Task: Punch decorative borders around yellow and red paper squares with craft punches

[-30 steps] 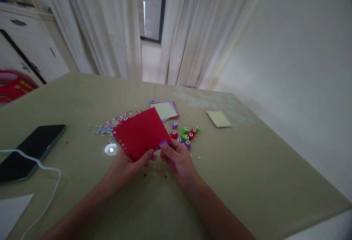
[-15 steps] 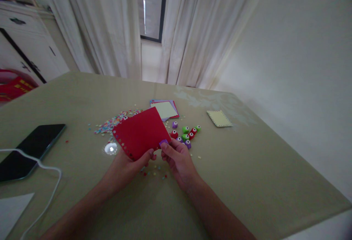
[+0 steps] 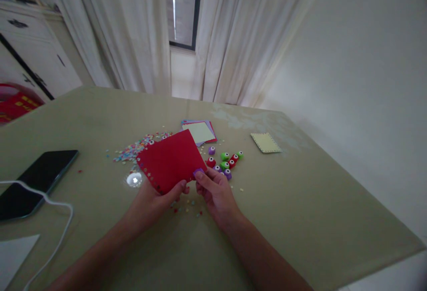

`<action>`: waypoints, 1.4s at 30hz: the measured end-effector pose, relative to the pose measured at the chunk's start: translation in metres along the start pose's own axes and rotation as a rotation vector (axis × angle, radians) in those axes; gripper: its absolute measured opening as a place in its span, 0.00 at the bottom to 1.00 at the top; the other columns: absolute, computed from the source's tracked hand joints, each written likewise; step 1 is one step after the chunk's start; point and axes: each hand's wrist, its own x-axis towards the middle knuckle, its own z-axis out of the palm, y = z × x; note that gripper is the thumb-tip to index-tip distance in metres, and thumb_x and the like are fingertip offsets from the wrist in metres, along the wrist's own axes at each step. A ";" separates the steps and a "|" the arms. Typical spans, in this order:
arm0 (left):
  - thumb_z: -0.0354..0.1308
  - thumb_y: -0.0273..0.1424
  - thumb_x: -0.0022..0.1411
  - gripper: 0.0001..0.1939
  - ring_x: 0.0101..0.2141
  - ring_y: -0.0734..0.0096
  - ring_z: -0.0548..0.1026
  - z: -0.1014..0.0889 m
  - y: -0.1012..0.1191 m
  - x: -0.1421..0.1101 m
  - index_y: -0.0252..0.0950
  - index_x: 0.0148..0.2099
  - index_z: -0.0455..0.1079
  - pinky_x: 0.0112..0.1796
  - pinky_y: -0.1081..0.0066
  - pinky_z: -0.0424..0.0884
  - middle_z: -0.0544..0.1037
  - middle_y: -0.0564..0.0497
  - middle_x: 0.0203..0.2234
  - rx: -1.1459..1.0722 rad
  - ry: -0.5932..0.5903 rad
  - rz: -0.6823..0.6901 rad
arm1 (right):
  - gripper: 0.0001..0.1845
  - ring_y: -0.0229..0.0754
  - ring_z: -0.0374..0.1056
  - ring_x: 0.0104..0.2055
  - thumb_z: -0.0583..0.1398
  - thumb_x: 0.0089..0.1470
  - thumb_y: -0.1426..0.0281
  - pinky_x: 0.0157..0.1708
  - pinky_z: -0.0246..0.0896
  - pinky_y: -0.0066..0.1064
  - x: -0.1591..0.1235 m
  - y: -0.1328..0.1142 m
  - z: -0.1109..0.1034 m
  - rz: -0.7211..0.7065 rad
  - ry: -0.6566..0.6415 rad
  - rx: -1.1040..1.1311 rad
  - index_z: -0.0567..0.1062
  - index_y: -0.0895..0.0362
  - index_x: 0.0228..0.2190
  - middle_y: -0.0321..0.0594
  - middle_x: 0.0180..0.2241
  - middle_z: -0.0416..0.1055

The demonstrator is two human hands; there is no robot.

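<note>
A red card (image 3: 173, 160) is tilted up above the table, with a row of small punched holes along its left edge. My left hand (image 3: 160, 200) grips its lower edge, thumb on the front and fingers behind. My right hand (image 3: 215, 189) is closed around a small purple paper punch (image 3: 199, 172), which sits at the card's lower right corner. The thumb presses on top of the punch and hides part of it. Just beyond the right hand lie several small red, green and purple punches with eye-like tops (image 3: 227, 162).
Behind the card lie a pile of coloured confetti (image 3: 133, 151) and a stack of cards (image 3: 200, 132). A pale yellow card (image 3: 266, 142) with punched edges is at the right. On the left are a phone (image 3: 36, 180), a white cable (image 3: 66, 226) and a white sheet (image 3: 16, 255).
The right thumb has moved slightly over the purple punch, covering more of it. Both hands and the red card stay in nearly the same place; the view shifts a little.
</note>
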 end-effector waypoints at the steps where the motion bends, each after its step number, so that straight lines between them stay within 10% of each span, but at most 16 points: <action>1: 0.66 0.42 0.61 0.12 0.26 0.64 0.81 0.000 0.000 0.000 0.37 0.36 0.80 0.27 0.70 0.77 0.85 0.49 0.27 0.000 -0.003 0.005 | 0.21 0.32 0.59 0.25 0.80 0.42 0.58 0.27 0.52 0.26 0.000 0.000 0.000 0.004 0.002 0.000 0.83 0.58 0.30 0.32 0.24 0.72; 42: 0.66 0.41 0.60 0.12 0.24 0.66 0.78 0.000 0.000 0.000 0.38 0.34 0.79 0.25 0.70 0.75 0.84 0.50 0.26 -0.015 -0.018 -0.016 | 0.20 0.33 0.59 0.25 0.80 0.42 0.57 0.26 0.53 0.27 -0.001 0.001 0.000 0.002 0.006 -0.012 0.82 0.57 0.28 0.31 0.24 0.72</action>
